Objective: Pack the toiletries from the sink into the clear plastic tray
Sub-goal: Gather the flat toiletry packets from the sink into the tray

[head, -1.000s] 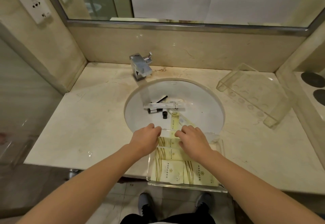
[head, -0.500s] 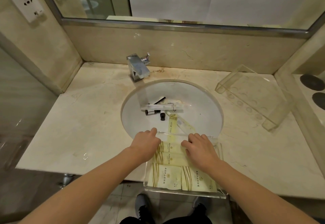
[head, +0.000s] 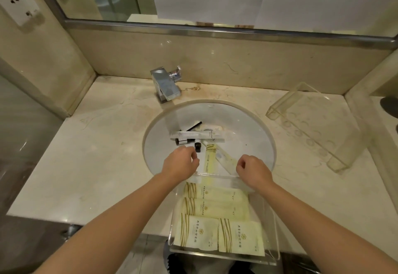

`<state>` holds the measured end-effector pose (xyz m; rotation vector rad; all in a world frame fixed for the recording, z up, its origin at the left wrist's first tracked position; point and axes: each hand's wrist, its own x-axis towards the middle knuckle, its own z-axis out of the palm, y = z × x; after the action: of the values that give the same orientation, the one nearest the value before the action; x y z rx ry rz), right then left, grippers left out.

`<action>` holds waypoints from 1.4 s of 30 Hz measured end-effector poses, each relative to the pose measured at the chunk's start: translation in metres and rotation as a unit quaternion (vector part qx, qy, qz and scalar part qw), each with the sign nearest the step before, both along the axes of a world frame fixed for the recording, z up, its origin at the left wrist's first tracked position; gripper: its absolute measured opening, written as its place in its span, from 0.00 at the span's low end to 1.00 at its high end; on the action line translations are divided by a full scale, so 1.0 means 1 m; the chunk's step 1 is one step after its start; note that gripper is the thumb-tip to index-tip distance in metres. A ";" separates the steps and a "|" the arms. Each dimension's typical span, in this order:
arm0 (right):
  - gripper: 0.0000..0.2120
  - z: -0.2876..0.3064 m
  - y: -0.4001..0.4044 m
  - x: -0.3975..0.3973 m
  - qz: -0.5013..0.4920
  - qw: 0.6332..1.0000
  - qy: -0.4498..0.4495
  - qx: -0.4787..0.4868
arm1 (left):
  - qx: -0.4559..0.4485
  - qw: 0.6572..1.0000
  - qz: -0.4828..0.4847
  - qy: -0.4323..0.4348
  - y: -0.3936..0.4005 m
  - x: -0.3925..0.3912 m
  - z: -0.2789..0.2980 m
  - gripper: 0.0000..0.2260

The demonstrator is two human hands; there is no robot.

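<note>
A clear plastic tray (head: 271,226) sits at the counter's front edge, overhanging the white sink (head: 247,131). Several pale yellow toiletry packets (head: 215,207) lie flat inside it. In the basin lie a long yellow packet (head: 210,157), a clear sachet (head: 226,162), a white tube (head: 199,134), a black comb (head: 195,126) and a small dark-capped bottle (head: 198,146). My left hand (head: 179,164) hovers over the basin beside the small bottle, fingers curled and holding nothing. My right hand (head: 254,171) is above the tray's far rim, fingers loosely curled, holding nothing.
A chrome faucet (head: 167,86) stands behind the basin. A second clear acrylic holder (head: 312,125) lies on the counter at the right. A mirror runs along the back wall, and wall sockets (head: 18,2) are at the upper left.
Both hands have lifted off the packets in the tray and moved forward toward the basin. The hands have spread apart. The packets stay flat in the tray.
</note>
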<state>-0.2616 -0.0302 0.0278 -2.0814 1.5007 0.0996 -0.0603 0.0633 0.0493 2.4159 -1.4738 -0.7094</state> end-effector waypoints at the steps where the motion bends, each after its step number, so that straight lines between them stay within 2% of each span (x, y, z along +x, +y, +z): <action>1: 0.07 -0.003 -0.007 0.003 0.005 0.999 0.015 0.038 | 0.018 1.000 0.007 0.019 -0.007 0.001 -0.004 0.06; 4: 0.09 -0.011 -0.027 0.013 0.032 0.989 0.059 0.133 | 0.084 0.995 0.005 0.061 -0.027 0.003 -0.015 0.09; 8: 0.17 -0.021 -0.046 0.023 0.070 0.974 0.086 0.198 | 0.164 0.980 -0.026 0.111 -0.051 -0.003 -0.029 0.12; 12: 0.18 -0.039 -0.061 0.027 0.098 0.961 0.120 0.227 | 0.253 0.958 -0.084 0.106 -0.070 -0.009 -0.047 0.15; 18: 0.18 -0.072 -0.065 0.033 0.080 0.955 0.139 0.248 | 0.362 0.916 -0.159 0.072 -0.086 -0.020 -0.068 0.19; 21: 0.18 -0.086 -0.070 0.038 0.092 0.957 0.157 0.227 | 0.377 0.906 -0.169 0.086 -0.091 -0.024 -0.078 0.20; 24: 0.20 -0.103 -0.075 0.041 0.062 0.961 0.168 0.210 | 0.373 0.910 -0.154 0.098 -0.098 -0.027 -0.087 0.20; 26: 0.17 -0.106 -0.075 0.044 0.071 0.960 0.168 0.211 | 0.368 0.912 -0.155 0.093 -0.102 -0.029 -0.089 0.20; 29: 0.10 -0.098 -0.073 0.049 0.026 0.966 0.105 0.235 | 0.361 0.916 -0.152 0.087 -0.104 -0.031 -0.090 0.19; 30: 0.08 -0.095 -0.073 0.050 -0.010 0.963 0.056 0.262 | 0.359 0.918 -0.143 0.090 -0.104 -0.031 -0.092 0.19; 33: 0.18 -0.096 -0.077 0.053 -0.090 0.939 -0.041 0.329 | 0.353 0.924 -0.081 0.121 -0.102 -0.028 -0.100 0.17; 36: 0.14 -0.093 -0.078 0.055 -0.163 0.903 -0.095 0.386 | 0.347 0.919 -0.020 0.187 -0.101 -0.028 -0.101 0.16; 38: 0.12 -0.094 -0.076 0.057 -0.194 0.887 -0.094 0.409 | 0.341 0.913 0.003 0.224 -0.101 -0.028 -0.099 0.16; 42: 0.13 -0.095 -0.071 0.061 -0.171 0.890 -0.050 0.419 | 0.333 0.900 0.037 0.278 -0.099 -0.029 -0.095 0.08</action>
<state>-0.2008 -0.1014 -0.0669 -1.1065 1.3882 0.4164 -0.0892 -0.0361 -0.0453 2.3285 -0.9904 -1.9454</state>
